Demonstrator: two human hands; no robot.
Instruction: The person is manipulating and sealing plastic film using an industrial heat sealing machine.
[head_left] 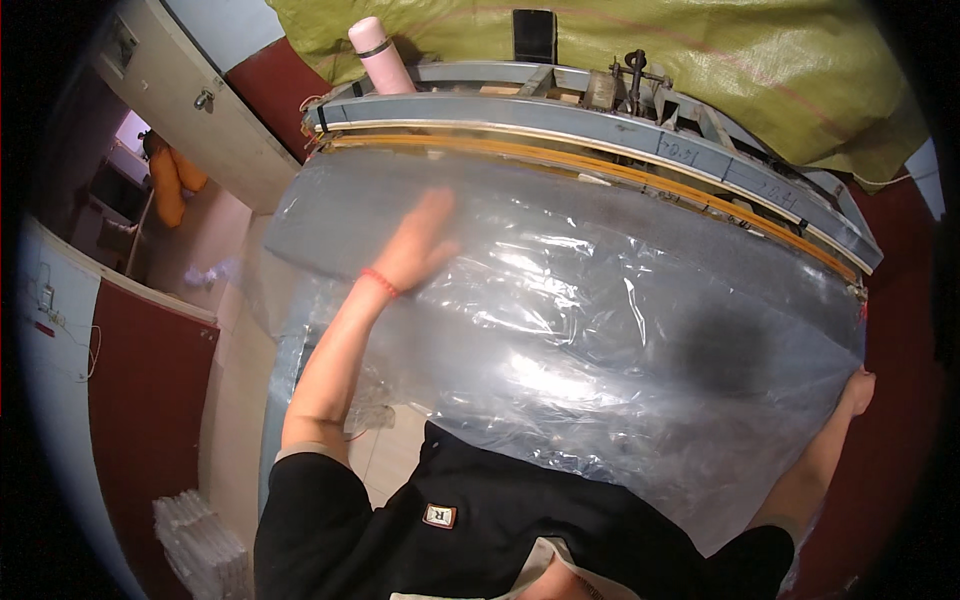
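A wide sheet of clear plastic film point(560, 300) spreads over a dark surface and hangs down toward my body, wrinkled and shiny in the middle. My left hand point(420, 240), with a red band at the wrist, lies flat over the film's left part; motion blurs it, but the fingers look stretched out. At the far right, my right hand point(860, 390) is closed on the edge of the plastic film, its fingertips partly hidden.
Behind the film runs a grey metal frame point(600, 122) with a yellow strip point(560, 160) along it. A pink bottle point(381, 58) and a black phone point(534, 36) are at the back by a green-yellow cover point(700, 60). Stacked clear plastic packs point(200, 545) stand lower left, near a doorway.
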